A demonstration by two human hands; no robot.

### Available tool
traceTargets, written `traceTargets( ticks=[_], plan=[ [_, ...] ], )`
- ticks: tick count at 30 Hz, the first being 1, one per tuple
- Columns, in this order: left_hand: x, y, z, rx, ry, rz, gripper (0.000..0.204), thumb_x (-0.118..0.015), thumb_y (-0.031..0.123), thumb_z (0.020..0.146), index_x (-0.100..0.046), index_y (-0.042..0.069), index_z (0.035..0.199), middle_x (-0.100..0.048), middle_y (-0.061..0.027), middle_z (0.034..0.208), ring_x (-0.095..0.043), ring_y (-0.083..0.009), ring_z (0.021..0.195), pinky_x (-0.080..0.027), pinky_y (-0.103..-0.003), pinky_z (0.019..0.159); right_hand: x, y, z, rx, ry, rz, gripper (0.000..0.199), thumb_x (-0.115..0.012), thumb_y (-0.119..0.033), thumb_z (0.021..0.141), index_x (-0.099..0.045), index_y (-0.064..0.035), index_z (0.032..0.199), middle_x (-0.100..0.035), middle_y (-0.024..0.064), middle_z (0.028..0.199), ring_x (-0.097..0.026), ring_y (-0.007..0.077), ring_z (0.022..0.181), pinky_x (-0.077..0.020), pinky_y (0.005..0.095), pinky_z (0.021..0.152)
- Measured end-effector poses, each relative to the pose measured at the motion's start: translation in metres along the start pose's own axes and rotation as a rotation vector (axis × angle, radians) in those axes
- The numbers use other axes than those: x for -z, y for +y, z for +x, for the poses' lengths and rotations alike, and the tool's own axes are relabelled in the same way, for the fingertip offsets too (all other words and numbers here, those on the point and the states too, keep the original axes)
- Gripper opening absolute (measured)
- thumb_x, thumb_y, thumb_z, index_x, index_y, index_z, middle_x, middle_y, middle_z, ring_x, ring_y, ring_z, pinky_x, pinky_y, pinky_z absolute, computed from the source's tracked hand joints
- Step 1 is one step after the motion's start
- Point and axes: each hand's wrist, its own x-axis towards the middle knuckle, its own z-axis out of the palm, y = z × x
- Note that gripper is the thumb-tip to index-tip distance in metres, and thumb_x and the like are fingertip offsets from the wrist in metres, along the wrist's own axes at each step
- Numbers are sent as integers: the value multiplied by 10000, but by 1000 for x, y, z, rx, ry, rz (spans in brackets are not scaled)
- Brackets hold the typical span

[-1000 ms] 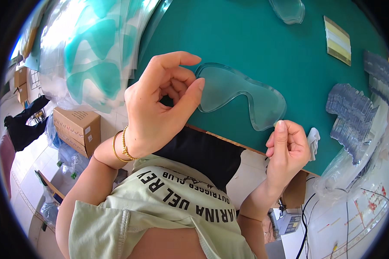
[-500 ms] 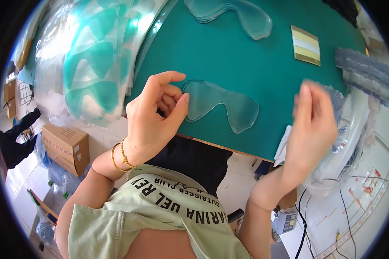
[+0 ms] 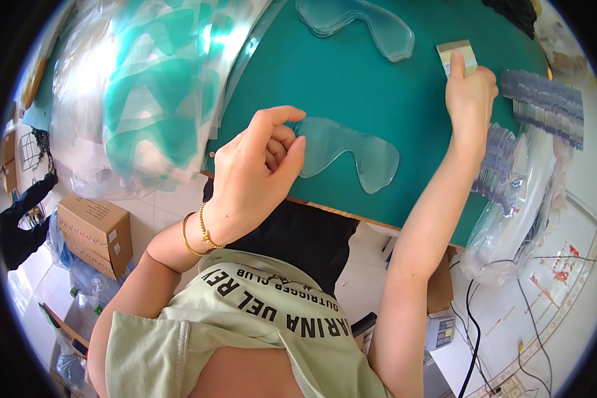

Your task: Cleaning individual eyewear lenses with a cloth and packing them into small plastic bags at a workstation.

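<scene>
A clear, goggle-shaped plastic lens (image 3: 365,159) lies near the front edge of the green tabletop. My left hand (image 3: 249,176) is at its left end, fingers curled, with the thumb and index finger at its rim. Farther back on the right, my right hand (image 3: 469,96) reaches a small flat pad with yellow and white bands (image 3: 463,48). Its thumb presses on the pad while the other fingers curl in at the side; whether a single sheet is between them is hidden. At the far middle is a stack of similar clear lenses (image 3: 388,33).
Clear plastic sheets (image 3: 79,132) with lens shapes cover the table's left side. Grey strip-like bundles (image 3: 544,106) and a clear plastic bag (image 3: 511,232) sit at the right edge. A cardboard box (image 3: 93,232) stands on the floor at left; black cables (image 3: 472,338) hang at lower right.
My right hand has moved away from me, from the table's right front to the banded pad. My left hand stays at the lens's left end; the view has shifted slightly.
</scene>
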Motion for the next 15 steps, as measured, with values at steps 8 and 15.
traceTargets(
  ticks=[8, 15],
  plan=[
    [-2, 1, 0, -14, -29, 26, 280, -678, -63, 876, -611, -17, 1144, -667, -34, 808, -581, -32, 645, -460, -174, 573, -28, 44, 83, -249, 60, -36, 1442, -765, -824, 562, -290, 271, 1371, -356, 432, 1445, -437, 452, 1351, -428, 449, 1074],
    [-5, -6, -3, -17, 38, -12, 269, -706, -15, 859, -638, 39, 1113, -639, 2, 745, -546, -55, 552, -463, -201, 520, 33, 5, -34, 170, 165, 563, 417, -779, -164, 848, -641, 63, 1170, -712, 126, 1073, -656, 181, 944, -501, 308, 863]
  ],
)
